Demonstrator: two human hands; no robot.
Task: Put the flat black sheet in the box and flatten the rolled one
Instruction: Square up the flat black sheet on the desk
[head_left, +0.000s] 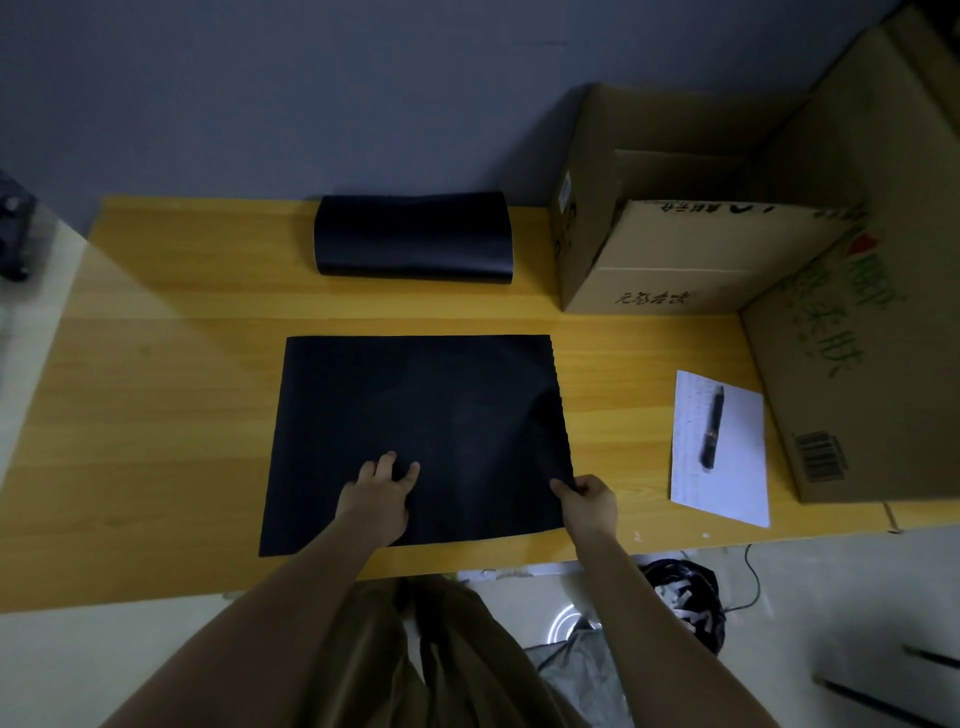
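The right hand pinches the flat black sheet's lifted near-right edge; the left hand presses open-palmed on its matte surface. Beyond lies the rolled sheet — a squashed tube — beside the open cardboard box on the wood-grain table.

The large box at the right runs past the picture's top and right edges, so its full shape cannot be told. The left hand covers part of the flat black sheet near its near edge. Print on the white paper is too small to read. A dark object at the far left edge is blurred and cut off.
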